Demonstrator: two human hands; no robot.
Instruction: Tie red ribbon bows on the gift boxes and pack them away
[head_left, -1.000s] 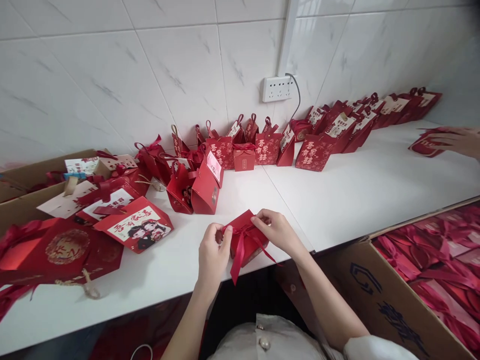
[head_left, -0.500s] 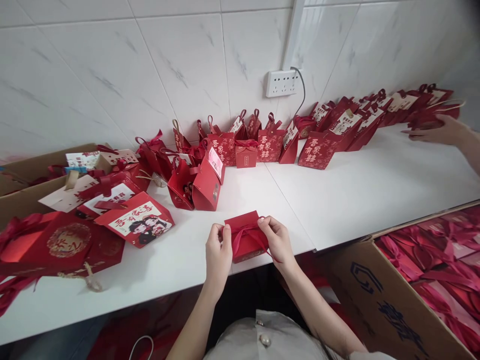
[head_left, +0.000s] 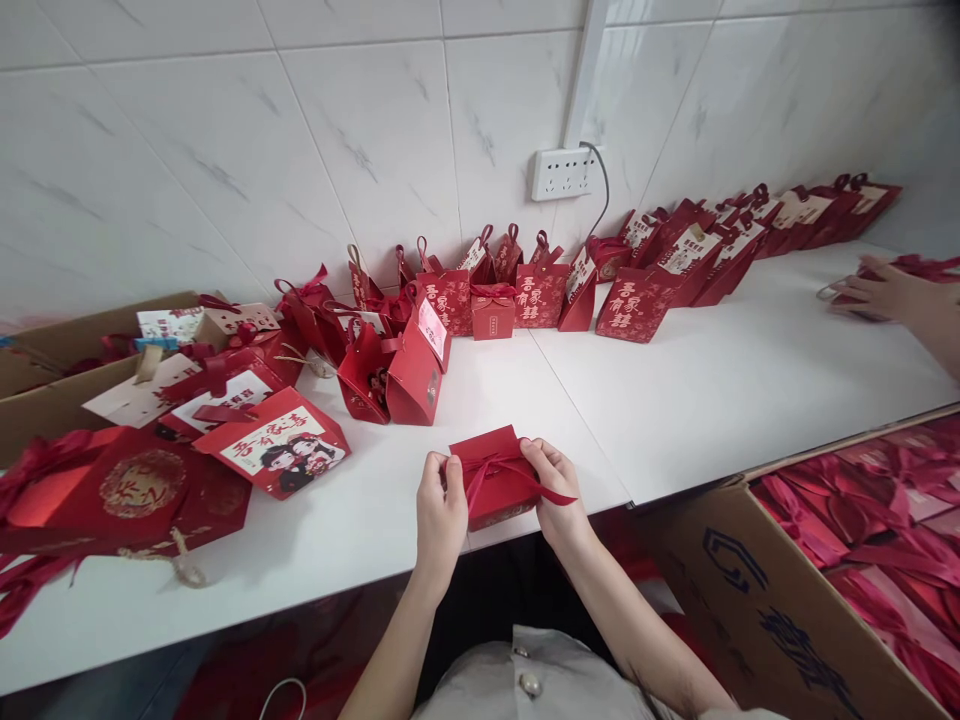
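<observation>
While both hands are working at the lower middle of the frame, I am seeing the left hand (head_left: 441, 500) closing thumb and forefinger on the ribbon (head_left: 489, 467) at the left edge of the small red box (head_left: 501, 500). The right hand (head_left: 553, 480) is gripping the same ribbon at the box's right edge, with one loose tail sticking out past its knuckles toward the right. The box is lying on the near edge of the white table (head_left: 712, 380), between the two hands, and the ribbon is crossing over its lid.

I am judging the step in hand to be tying or tightening the ribbon across the lid. A next move is calling for an even pull from both sides, so the crossing stays centred and the light box does not slide off the edge.

To the left of the hands a printed red box (head_left: 274, 455) is lying flat among other flattened red packaging. Further up, a row of red gift boxes (head_left: 536, 295) is standing along the tiled wall under the wall socket (head_left: 564, 172). At the right edge another person's hand (head_left: 874, 292) is resting on the table by a red item. A cardboard carton (head_left: 750, 590) full of red ribbons is filling the lower right corner.
</observation>
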